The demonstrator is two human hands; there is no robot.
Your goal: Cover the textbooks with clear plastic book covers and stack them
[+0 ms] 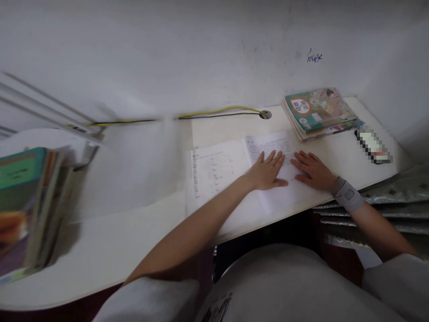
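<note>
An open book (219, 179) with printed pages lies flat on the white desk. My left hand (266, 171) rests palm down on its right-hand page, fingers spread out. Close beside it, my right hand (311, 170) lies flat at the right edge of that same page, its fingers stretched toward the left hand. A grey band (349, 194) wraps my right wrist. Neither hand grips anything. The parts of the page under the palms are hidden.
Stacked books (318, 109) lie at the back right, near a pixelated phone-like device (372, 145). More books (23, 205) stand at the left by a metal rack (43, 105). Yellow and black cables (217, 112) run along the wall into a desk hole (266, 115).
</note>
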